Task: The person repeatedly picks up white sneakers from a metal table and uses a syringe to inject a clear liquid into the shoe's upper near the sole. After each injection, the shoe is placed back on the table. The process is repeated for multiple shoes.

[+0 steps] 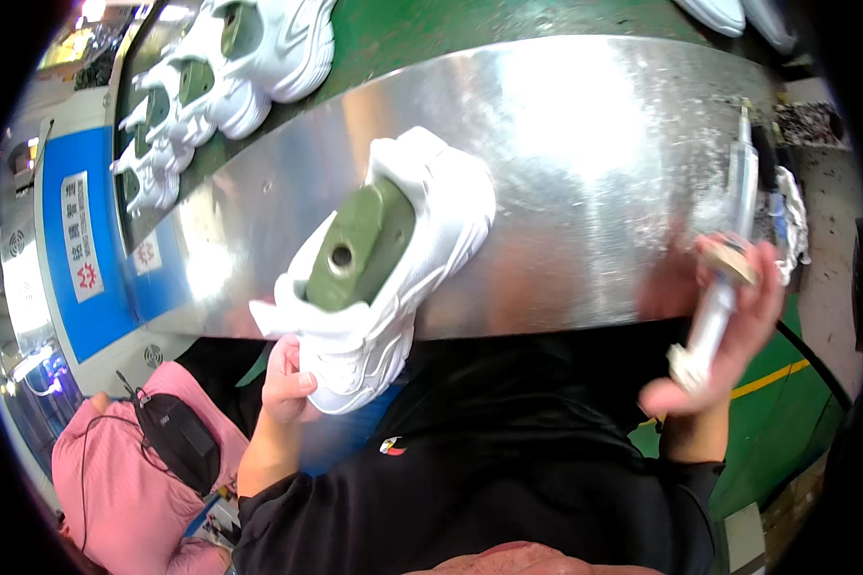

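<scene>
My left hand (286, 381) grips the heel end of a white shoe (422, 230) mounted on a green last (364, 244), holding it tilted over the edge of a shiny metal work surface (585, 163). My right hand (729, 326) is closed around a slim white handheld tool (714, 321) with a tan, round end, raised at the right edge of the metal surface. The two hands are well apart, with my black-sleeved arms below.
Several more white shoes on green lasts (216, 86) line a green conveyor at upper left. A silver pen-like tool (741, 172) lies at the right of the metal surface. A person in pink (115, 470) sits at lower left beside a blue machine panel (86, 240).
</scene>
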The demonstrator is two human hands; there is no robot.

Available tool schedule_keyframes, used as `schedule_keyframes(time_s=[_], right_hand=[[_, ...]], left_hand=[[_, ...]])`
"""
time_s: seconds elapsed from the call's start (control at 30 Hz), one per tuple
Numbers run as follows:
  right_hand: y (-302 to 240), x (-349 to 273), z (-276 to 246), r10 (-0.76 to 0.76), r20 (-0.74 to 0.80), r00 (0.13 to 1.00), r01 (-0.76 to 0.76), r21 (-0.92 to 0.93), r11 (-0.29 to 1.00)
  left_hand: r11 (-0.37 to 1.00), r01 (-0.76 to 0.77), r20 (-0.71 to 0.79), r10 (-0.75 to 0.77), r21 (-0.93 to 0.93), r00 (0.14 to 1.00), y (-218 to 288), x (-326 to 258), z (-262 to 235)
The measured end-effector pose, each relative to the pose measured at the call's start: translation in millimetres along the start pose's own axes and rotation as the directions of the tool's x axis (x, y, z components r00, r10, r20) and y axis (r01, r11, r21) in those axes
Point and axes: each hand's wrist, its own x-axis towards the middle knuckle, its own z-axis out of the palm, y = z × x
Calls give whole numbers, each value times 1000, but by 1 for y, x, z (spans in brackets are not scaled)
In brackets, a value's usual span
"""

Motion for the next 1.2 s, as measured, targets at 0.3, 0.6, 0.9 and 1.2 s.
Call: schedule_keyframes(time_s=[0.3,0.6,0.9,1.2], right_hand=[[15,22,-28,-229,246,942,301,-311,902],[27,23,-23,-243,277,929,324,-296,899],[29,-2,-23,-230,261,938,274,-148,950],[8,-28,-42,-66,384,921,120,-118,986]], left_hand=[[957,-243,364,171,162,915,62,201,160],[592,-454,430,193,666,882,59,270,250],[411,-717,111,823,563,558,76,199,41],[456,-710,58,820,536,569,123,244,77]])
